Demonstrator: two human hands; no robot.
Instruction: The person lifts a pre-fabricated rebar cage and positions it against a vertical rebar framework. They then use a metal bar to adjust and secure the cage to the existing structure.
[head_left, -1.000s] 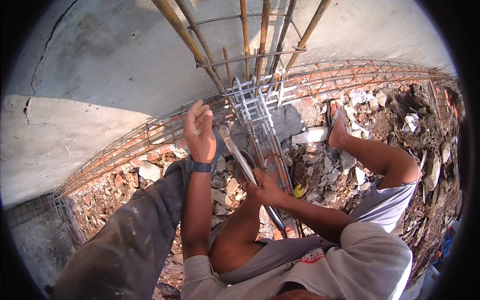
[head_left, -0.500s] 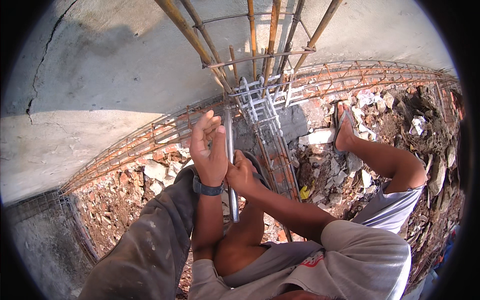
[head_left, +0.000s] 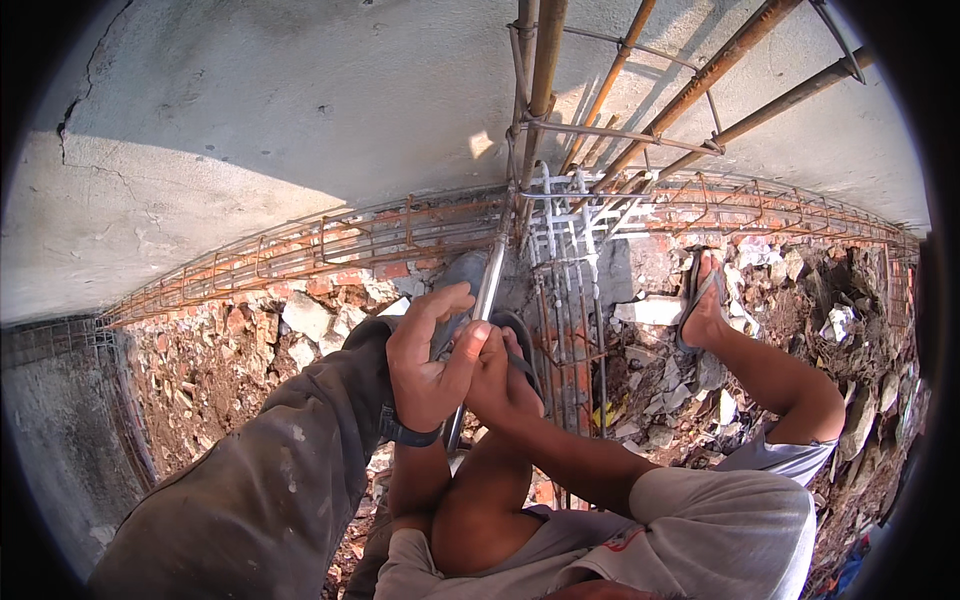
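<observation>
Neither my left hand nor my right hand shows. Below me a squatting co-worker in a light grey shirt (head_left: 720, 520) works with both hands on a shiny steel bar (head_left: 489, 285). The co-worker's hand with a dark wristband (head_left: 425, 370) lies beside the bar, its fingers bent and thumb toward it. The other hand (head_left: 488, 375) is closed around the bar. The bar slants up to the foot of the upright rusty rebars (head_left: 545, 70). White-coated bars (head_left: 570, 215) cross beside its upper end; how the two meet is unclear.
A leg in dark trousers (head_left: 270, 460) fills the lower left. Long rebar cages (head_left: 330, 245) run along the cracked grey wall (head_left: 270, 110). Brick rubble (head_left: 230, 350) covers the ground. The co-worker's sandalled foot (head_left: 705, 295) stands among broken pieces at the right.
The view has shifted, so the upright rebars stand further right. The bar now leans more, its top to the right. The co-worker's hands appear lower in the picture, still at the bar.
</observation>
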